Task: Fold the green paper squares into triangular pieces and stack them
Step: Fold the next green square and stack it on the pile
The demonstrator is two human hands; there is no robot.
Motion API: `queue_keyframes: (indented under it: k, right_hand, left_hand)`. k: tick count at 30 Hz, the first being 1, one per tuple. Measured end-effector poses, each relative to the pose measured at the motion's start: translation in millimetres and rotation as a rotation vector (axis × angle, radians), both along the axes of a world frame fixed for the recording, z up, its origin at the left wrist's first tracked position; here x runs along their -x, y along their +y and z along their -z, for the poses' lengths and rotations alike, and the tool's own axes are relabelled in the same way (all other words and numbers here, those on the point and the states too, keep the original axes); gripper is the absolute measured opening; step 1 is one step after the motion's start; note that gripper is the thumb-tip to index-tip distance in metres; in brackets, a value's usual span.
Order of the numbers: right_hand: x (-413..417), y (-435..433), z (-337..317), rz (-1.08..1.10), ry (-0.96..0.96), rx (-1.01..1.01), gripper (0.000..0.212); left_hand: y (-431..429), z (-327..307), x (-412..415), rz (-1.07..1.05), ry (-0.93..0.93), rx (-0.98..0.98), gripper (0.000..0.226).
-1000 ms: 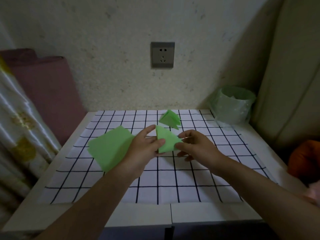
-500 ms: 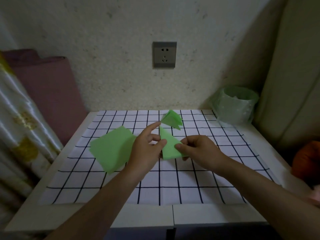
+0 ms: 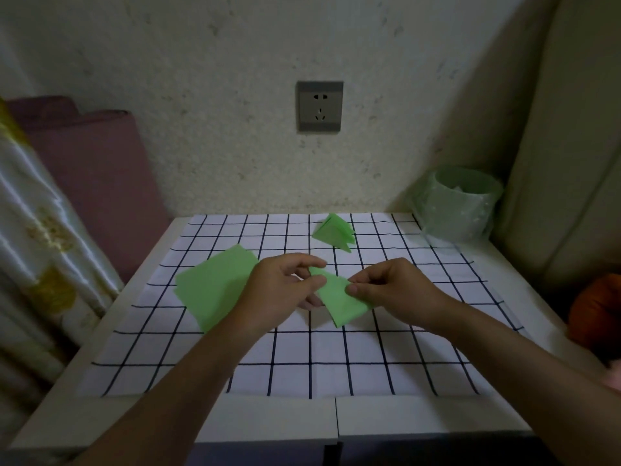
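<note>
A folded green paper piece is held just above the checked cloth at the middle of the table. My left hand pinches its upper tip between thumb and forefinger. My right hand pinches its right edge. Flat green paper squares lie in a pile to the left, partly hidden behind my left hand. Folded green triangles sit stacked at the far side of the cloth, beyond both hands.
A green plastic-lined bin stands at the table's back right corner. A wall with a socket runs behind the table. Pink cushion and shiny fabric lie left; an orange object sits right.
The folded piece has tilted, its lower end swinging down and to the right. My left thumb and forefinger have closed on its tip, and both hands have drawn slightly toward me.
</note>
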State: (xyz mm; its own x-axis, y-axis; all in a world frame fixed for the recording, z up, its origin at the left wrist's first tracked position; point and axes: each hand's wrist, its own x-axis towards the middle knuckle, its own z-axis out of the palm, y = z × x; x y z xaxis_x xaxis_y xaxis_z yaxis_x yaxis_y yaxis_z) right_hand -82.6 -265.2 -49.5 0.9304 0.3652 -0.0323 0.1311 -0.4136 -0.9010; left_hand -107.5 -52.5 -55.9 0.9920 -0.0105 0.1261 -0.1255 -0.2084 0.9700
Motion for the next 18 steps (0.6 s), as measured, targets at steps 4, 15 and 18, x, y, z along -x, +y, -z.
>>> queue_keyframes:
  k: [4,15,18]
  right_hand:
    - [-3,-8,-4,-0.058,0.055,0.041,0.008]
    - [-3,-13,-5,-0.175,0.125,0.138,0.011]
    - [-3,-13,-6,-0.169,0.121,0.151,0.010]
  left_hand:
    - [9,-6,4,0.127,0.082,-0.069,0.023]
    - [15,-9,12,0.267,0.146,-0.108,0.034]
    - [15,-11,13,0.269,0.136,-0.109,0.034]
